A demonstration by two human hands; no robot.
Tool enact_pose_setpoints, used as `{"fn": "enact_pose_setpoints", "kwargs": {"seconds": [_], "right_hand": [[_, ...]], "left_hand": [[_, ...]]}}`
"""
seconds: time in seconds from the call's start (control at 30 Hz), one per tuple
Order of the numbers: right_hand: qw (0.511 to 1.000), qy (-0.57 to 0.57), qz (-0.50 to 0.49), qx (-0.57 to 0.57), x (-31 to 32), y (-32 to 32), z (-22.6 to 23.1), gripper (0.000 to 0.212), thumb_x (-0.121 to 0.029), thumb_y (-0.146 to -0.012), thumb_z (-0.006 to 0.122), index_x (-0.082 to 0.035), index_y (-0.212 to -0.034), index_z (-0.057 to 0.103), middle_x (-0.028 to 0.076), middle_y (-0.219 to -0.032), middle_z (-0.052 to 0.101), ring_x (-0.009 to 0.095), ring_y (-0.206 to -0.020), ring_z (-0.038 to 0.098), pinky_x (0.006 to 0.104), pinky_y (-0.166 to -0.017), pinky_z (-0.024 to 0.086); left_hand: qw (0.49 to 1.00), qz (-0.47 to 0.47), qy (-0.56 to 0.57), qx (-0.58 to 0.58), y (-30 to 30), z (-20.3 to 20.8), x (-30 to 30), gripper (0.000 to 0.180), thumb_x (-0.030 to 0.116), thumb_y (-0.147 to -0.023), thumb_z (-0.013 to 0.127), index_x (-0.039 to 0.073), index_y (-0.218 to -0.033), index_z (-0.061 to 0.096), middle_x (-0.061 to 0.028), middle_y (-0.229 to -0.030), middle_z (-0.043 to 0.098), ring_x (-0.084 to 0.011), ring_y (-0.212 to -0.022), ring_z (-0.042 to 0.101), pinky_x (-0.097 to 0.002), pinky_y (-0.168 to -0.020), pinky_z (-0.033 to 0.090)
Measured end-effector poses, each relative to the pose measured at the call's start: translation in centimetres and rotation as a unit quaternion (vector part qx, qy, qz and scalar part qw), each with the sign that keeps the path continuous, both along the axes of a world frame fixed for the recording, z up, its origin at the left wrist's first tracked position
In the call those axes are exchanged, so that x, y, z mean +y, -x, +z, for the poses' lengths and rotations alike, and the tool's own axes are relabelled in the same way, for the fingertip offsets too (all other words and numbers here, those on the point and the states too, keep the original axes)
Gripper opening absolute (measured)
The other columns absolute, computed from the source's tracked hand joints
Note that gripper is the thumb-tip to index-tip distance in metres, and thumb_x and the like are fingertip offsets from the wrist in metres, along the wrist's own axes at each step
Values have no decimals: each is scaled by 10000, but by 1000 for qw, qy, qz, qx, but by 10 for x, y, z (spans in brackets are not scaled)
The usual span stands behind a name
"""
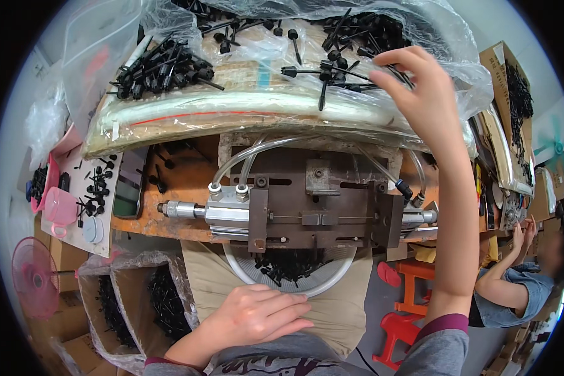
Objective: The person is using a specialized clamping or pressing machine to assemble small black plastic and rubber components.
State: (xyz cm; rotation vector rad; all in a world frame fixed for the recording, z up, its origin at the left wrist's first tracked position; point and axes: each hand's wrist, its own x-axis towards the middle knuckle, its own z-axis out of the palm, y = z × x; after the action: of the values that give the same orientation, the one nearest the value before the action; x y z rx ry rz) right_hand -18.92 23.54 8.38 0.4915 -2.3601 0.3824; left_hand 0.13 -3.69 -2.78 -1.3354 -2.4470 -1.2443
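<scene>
I'd lift the black part (pixel 349 73) clear of its neighbours, though I can't tell if the right hand (pixel 423 91) pinches it, left hand (pixel 257 315) outstretched beside the bowl (pixel 325 287).

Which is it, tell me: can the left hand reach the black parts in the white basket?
Probably yes: the left hand is beside the white basket, whose near side looks open over the black parts, though the metal fixture overhangs the far side.

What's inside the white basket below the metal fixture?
Black stemmed parts show in the white basket. The metal fixture hides its far side; anything beneath those parts is covered.
</scene>
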Motion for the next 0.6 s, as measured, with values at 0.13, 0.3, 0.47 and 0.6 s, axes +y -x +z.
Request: {"fn": "enact_pose_setpoints", "kwargs": {"seconds": [0.13,0.3,0.47,0.6], "right_hand": [[989,25,-38,-143,6,19,-13,198,-213,-837,737,-34,-920,729,119,-957,703,275,-915,668,376,-831,511],[967,234,49,-89,1,-20,-5,162,-174,-901,694,-16,-921,726,54,-787,703,131,-697,651,235,-631,489],[805,406,162,-400,-18,-108,-2,116,-77,-893,691,12,-954,733,55,-831,707,65,-641,622,193,-547,473],[704,372,219,-563,-27,-139,-27,146,0,-840,729,7,-984,748,55,-850,715,79,-672,642,212,-560,505]], "left_hand": [[1000,0,1,0,-1,-8,-6,208,255,-765,817,84,-861,749,-25,-908,747,-143,-709,700,-242,-593,533],[999,32,6,-8,0,-4,-14,220,162,-745,831,57,-921,749,-54,-955,748,-148,-731,712,-248,-621,554],[913,160,-269,-263,7,17,1,394,8,-776,794,-28,-1155,690,-152,-1045,719,-175,-833,720,-289,-722,599],[910,72,-272,-304,18,30,-2,460,-87,-769,746,-52,-1219,656,-173,-1033,713,-198,-899,717,-297,-742,605]]}}
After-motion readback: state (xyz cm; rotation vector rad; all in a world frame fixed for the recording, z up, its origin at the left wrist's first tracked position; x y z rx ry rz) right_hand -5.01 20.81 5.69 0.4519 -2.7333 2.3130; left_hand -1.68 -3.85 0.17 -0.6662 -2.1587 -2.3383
